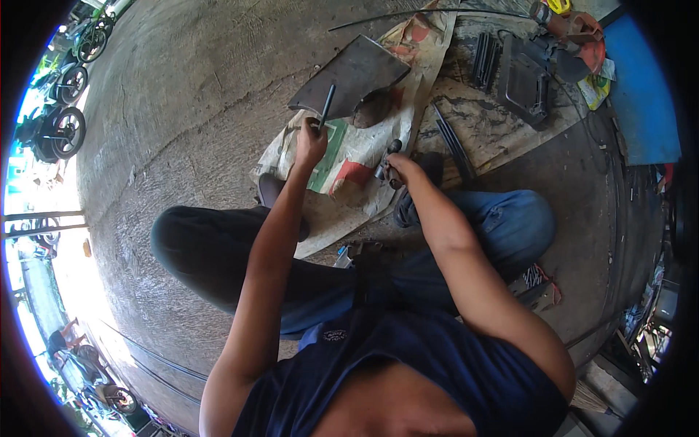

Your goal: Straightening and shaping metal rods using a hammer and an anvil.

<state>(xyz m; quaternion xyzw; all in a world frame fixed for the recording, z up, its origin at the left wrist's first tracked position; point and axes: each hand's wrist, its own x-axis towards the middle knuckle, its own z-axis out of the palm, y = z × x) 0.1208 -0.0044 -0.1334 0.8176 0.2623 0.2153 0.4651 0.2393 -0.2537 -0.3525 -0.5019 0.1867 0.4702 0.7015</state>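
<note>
My left hand [311, 146] is closed around a dark metal rod [328, 104], perhaps a punch or chisel, which stands tilted over the near edge of a dark metal plate [353, 71]. The plate rests partly on a rounded dark block [372, 109]. To the right, my right hand [402, 167] grips a hammer [394, 146] close to its head, apart from the plate. Under the plate and block lies a flattened printed sack [284, 154], white with green and red patches.
Slim black bars [453, 140] lie right of my right hand, with more black bars [486, 62] beyond. Nearby are a black metal frame [526, 84], a reddish power tool [582, 36] and a blue panel [644, 95]. A long thin rod [429, 11] crosses the far side. Motorbikes [62, 135] stand left.
</note>
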